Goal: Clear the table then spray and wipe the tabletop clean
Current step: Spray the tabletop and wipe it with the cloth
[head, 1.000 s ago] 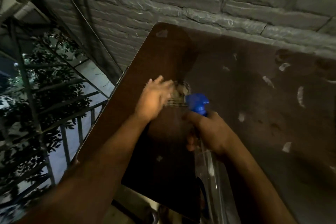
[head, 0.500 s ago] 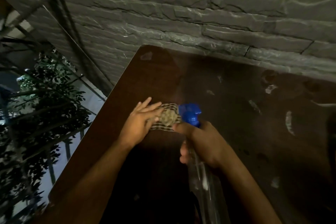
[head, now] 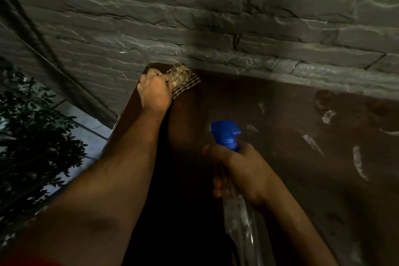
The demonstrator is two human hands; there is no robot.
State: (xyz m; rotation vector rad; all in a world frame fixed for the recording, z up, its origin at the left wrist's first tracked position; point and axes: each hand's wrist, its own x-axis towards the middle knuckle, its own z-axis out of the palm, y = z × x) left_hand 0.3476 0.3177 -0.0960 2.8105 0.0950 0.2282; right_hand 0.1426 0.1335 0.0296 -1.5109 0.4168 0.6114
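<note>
Left hand [head: 154, 90] bunches the checked cloth [head: 183, 79] at the counter [head: 248, 103] corner, upper centre; right hand [head: 241, 170] clutches the spray bottle [head: 228, 136].

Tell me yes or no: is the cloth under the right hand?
No, the left hand grips the checked cloth at the table's far corner, while the right hand holds the spray bottle.

Stone wall [head: 216, 17]: dark grey, rough-faced courses in long horizontal blocks, filling the upper part of the view. Landmark for this entry.
Leafy plant [head: 28, 136]: dark green foliage, below the wall's left end, lower left of the view.
Pale paved ground [head: 84, 121]: light slabs, between the plant and the wall's base.
Slanted dark bars [head: 28, 34]: crossing the wall's left end.
</note>
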